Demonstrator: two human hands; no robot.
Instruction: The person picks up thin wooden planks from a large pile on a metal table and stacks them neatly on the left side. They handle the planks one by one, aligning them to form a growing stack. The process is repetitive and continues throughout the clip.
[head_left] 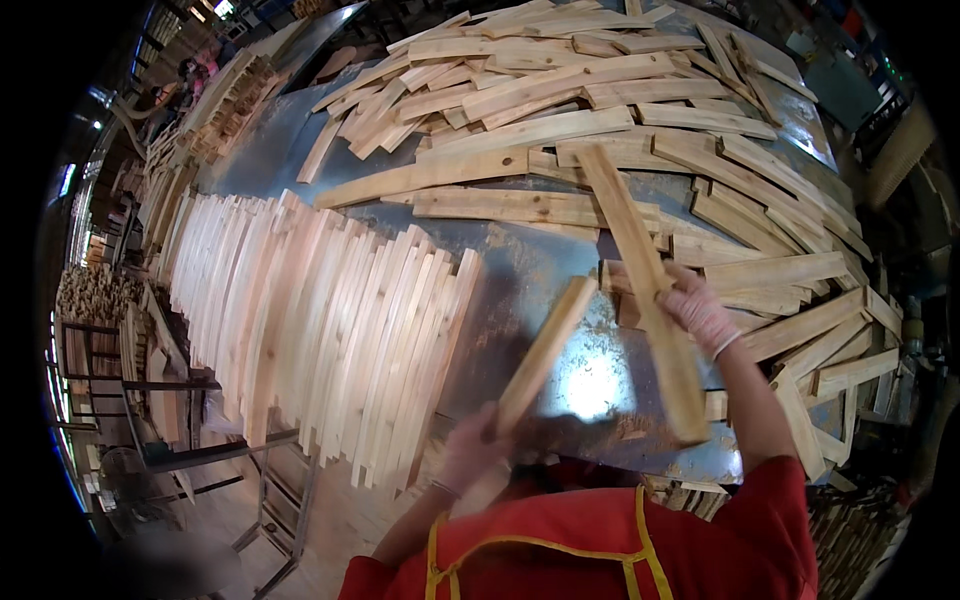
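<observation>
My right hand point(698, 308), in a pale glove, is closed around the middle of a long wooden board point(640, 270), which slants above the metal table. Below it and to the left, my left hand point(473, 447) is blurred but grips the near end of a shorter wooden slat point(548, 350) that points away from me. Left of that slat, a row of pale wooden strips point(330, 320) lies side by side, their near ends reaching past the table edge. Beyond my right hand spreads a loose heap of boards point(560, 90).
Bare metal of the table point(510, 265) shows between the row and the heap, with sawdust on it. A dark metal frame point(285, 510) stands on the floor at the lower left. More stacked wood point(215, 110) lies at the far left, and small pieces point(860, 535) at the lower right.
</observation>
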